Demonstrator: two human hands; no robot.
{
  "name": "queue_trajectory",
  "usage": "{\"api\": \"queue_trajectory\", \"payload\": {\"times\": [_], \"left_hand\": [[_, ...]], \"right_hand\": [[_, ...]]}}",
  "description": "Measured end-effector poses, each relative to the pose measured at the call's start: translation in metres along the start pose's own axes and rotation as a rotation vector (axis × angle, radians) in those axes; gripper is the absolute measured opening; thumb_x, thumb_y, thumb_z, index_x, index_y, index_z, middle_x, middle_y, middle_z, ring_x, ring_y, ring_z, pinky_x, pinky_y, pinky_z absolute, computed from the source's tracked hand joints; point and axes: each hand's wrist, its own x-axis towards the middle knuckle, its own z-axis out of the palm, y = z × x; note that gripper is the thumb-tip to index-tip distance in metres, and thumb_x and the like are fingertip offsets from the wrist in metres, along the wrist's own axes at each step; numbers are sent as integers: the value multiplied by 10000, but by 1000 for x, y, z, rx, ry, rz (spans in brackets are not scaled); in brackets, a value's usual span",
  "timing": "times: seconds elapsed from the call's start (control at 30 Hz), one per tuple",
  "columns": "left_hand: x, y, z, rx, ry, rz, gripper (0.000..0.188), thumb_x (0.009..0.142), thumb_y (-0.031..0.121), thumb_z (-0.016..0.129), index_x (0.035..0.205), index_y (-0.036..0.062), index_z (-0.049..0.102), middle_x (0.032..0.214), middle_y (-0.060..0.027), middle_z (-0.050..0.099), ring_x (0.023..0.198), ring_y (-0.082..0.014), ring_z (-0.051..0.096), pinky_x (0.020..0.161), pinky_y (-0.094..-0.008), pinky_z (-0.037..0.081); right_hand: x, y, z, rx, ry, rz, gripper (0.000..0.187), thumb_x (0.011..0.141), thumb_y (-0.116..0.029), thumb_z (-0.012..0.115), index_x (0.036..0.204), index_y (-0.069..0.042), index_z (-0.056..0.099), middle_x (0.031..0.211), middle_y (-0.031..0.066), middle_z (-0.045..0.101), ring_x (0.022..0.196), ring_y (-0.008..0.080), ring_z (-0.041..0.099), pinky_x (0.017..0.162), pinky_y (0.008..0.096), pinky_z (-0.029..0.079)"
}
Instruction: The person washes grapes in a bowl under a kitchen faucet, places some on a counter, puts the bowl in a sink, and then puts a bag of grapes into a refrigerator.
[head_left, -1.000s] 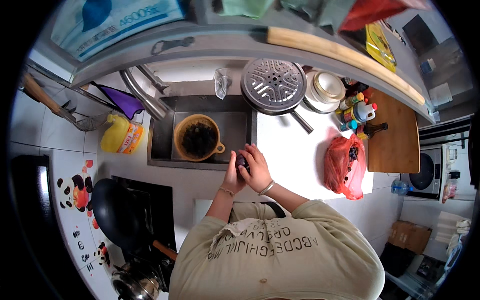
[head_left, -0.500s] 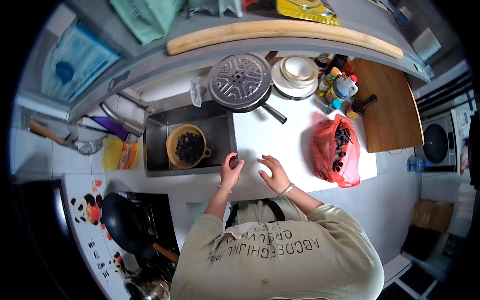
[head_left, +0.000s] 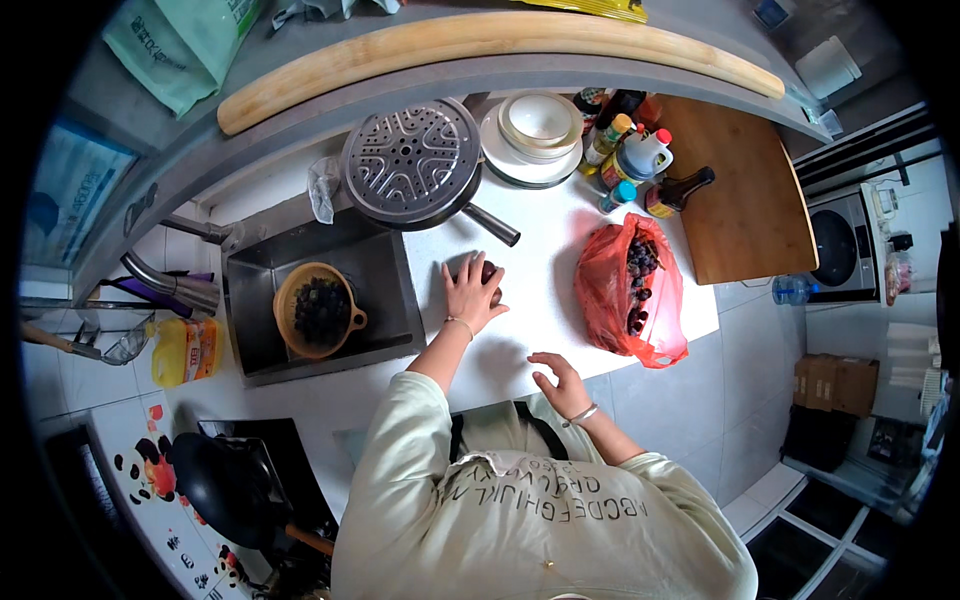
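My left hand (head_left: 470, 297) is palm down over the white counter, between the sink and the red bag. Its curved fingers are around a dark red round fruit (head_left: 488, 271), which shows partly past them; the fruit's exact kind is unclear. Off the counter's front edge, my right hand (head_left: 563, 385) has its fingers apart and holds nothing. A yellow strainer (head_left: 287, 335) with dark grapes (head_left: 322, 312) sits inside the steel sink (head_left: 395, 300). To the right, a red plastic bag (head_left: 605, 290) lies open with more dark grapes (head_left: 640, 262) in it.
Behind my left hand stands a pan topped by a perforated steamer plate (head_left: 410, 150), its handle (head_left: 490, 224) pointing toward me. Stacked bowls and plates (head_left: 540, 125), several bottles (head_left: 640, 160) and a wooden board (head_left: 750, 200) line the back. A black wok (head_left: 215, 490) is at lower left.
My left hand has gone from near the sink's front corner forward to the counter with the fruit, turning palm down. My right hand has drawn back toward me. The view has shifted.
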Motion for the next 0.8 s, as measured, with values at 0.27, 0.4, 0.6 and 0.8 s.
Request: {"api": "queue_trajectory", "payload": {"times": [0.27, 0.4, 0.6, 0.8], "left_hand": [[-16, -8, -29, -42, -39, -9, 780, 584, 519, 682, 1268, 407, 326, 1423, -44, 86, 1302, -280, 85, 951, -654, 83], [-52, -32, -45, -212, 96, -121, 811, 618, 461, 686, 1311, 356, 276, 1423, -53, 91, 1299, -268, 124, 988, -599, 60], [-146, -100, -48, -486, 462, -513, 603, 728, 231, 627, 1254, 98, 365, 1312, -200, 280, 1175, -337, 331, 960, -451, 264], [-226, -157, -60, -617, 534, -769, 408, 752, 137, 600, 1125, 52, 459, 1270, -153, 351, 1161, -314, 355, 943, -374, 325]], "right_hand": [[27, -27, 17, 13, -63, -48, 254, 777, -106, 562, 1028, -61, 555, 1025, 124, 552, 988, 266, 510, 847, 349, 402], [39, -43, 39, 36, -132, 11, 270, 784, -102, 558, 1051, -67, 545, 1031, 106, 547, 972, 230, 520, 805, 343, 427], [71, -61, 123, 213, -334, 28, 307, 784, -95, 557, 1083, -45, 514, 1009, 104, 557, 933, 201, 548, 775, 330, 458], [156, -60, 248, 241, -510, 109, 415, 771, -127, 564, 1158, -38, 444, 1034, 134, 548, 965, 250, 540, 828, 344, 444]]}}
